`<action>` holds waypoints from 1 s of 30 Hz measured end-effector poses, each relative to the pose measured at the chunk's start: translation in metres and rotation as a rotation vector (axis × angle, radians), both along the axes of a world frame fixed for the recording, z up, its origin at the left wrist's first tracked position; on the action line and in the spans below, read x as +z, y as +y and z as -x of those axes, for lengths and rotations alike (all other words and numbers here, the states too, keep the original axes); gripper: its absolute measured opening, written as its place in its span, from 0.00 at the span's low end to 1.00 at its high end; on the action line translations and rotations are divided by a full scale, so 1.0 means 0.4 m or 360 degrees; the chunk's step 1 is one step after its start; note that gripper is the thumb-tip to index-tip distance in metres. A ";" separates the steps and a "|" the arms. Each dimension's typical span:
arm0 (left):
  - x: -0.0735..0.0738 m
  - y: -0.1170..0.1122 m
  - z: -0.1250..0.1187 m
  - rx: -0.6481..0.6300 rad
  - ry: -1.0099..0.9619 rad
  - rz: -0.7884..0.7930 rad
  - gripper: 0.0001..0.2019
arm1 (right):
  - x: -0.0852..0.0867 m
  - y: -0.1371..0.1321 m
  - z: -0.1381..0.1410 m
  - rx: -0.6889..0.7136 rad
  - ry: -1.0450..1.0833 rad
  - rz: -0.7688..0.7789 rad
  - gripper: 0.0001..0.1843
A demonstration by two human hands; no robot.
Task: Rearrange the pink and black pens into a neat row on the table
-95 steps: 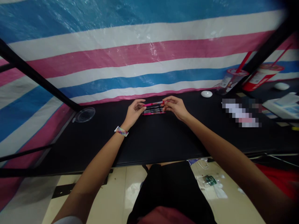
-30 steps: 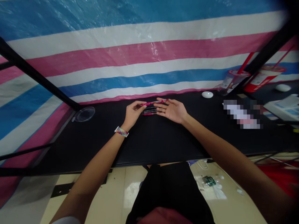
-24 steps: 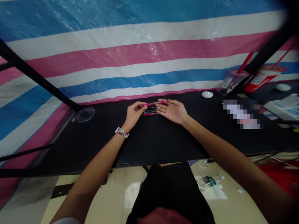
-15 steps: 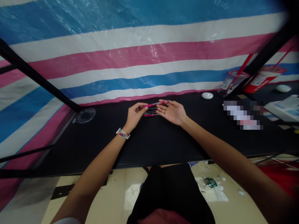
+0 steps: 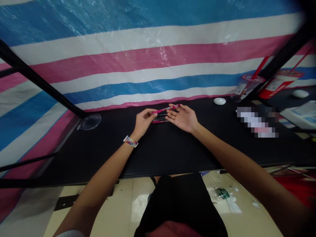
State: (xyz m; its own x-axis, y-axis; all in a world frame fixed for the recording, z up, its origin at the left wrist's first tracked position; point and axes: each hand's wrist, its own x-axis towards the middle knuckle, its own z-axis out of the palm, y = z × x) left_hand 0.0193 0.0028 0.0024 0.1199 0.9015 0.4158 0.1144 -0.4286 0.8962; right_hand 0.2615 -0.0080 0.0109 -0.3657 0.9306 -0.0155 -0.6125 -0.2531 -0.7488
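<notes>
My left hand (image 5: 144, 120) pinches one end of a pink pen (image 5: 165, 109) and holds it level above the black table (image 5: 158, 148). My right hand (image 5: 184, 118) lies palm up with fingers spread, its fingertips at the pen's far end. Under the raised pen, a few more pens (image 5: 160, 119) lie side by side on the table, pink and dark. A striped band sits on my left wrist.
A clear round lid (image 5: 91, 121) lies at the table's left end by a black frame post. To the right are a white puck-shaped object (image 5: 219, 101), two red drink cups with straws (image 5: 247, 85), and papers. A striped tarp hangs behind the table.
Both hands first held the pen by its ends; my right hand has since let go and turned palm up with fingers spread. The left hand keeps the pen raised.
</notes>
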 end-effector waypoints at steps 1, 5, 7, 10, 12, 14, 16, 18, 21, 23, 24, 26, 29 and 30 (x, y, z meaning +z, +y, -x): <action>0.000 0.000 0.000 0.0005 -0.0001 0.0003 0.12 | 0.002 -0.001 0.000 0.0000 -0.0022 -0.0006 0.21; 0.000 0.000 0.000 0.0003 -0.0003 -0.0001 0.11 | 0.001 0.000 0.000 -0.0009 -0.0075 -0.0037 0.21; -0.001 0.000 0.000 -0.0007 -0.0008 0.0001 0.11 | -0.005 0.004 0.000 -0.0007 -0.0060 -0.0046 0.18; -0.003 0.000 -0.001 -0.0027 0.0022 0.0001 0.11 | -0.011 0.008 0.000 -0.0042 -0.0065 -0.0052 0.15; -0.006 0.001 -0.002 -0.0037 0.0044 -0.0010 0.11 | -0.010 0.007 0.001 -0.0074 -0.0094 -0.0051 0.15; -0.008 0.003 -0.001 -0.0037 0.0046 -0.0021 0.12 | -0.006 0.004 0.002 -0.0087 -0.0119 -0.0041 0.18; -0.010 0.005 -0.001 -0.0031 0.0040 -0.0023 0.12 | -0.002 0.001 0.003 -0.0078 -0.0119 -0.0029 0.20; -0.009 0.005 -0.001 -0.0030 0.0032 -0.0018 0.12 | -0.002 0.001 0.002 -0.0061 -0.0101 -0.0024 0.20; -0.005 0.002 -0.001 -0.0031 0.0030 -0.0007 0.12 | -0.007 0.005 0.002 -0.0058 -0.0077 -0.0023 0.18; -0.001 0.001 -0.001 -0.0030 0.0040 -0.0006 0.13 | -0.011 0.008 0.001 -0.0053 -0.0061 -0.0024 0.16; 0.000 0.000 0.000 -0.0027 0.0045 -0.0011 0.13 | -0.013 0.009 0.001 -0.0047 -0.0046 -0.0028 0.15; 0.003 0.001 0.001 -0.0018 0.0050 -0.0027 0.13 | -0.013 0.009 0.002 -0.0031 -0.0015 -0.0040 0.14; 0.003 0.004 0.003 0.0002 0.0038 -0.0042 0.13 | -0.007 0.006 0.003 -0.0025 -0.0039 -0.0067 0.18; 0.002 0.005 0.004 0.0011 0.0035 -0.0043 0.13 | -0.004 0.005 0.003 -0.0025 -0.0071 -0.0076 0.21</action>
State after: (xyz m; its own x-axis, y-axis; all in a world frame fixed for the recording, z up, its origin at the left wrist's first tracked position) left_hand 0.0178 0.0048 0.0034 0.1231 0.8910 0.4371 0.1369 -0.4515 0.8817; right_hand 0.2604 -0.0060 0.0092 -0.3512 0.9362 0.0130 -0.5819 -0.2074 -0.7864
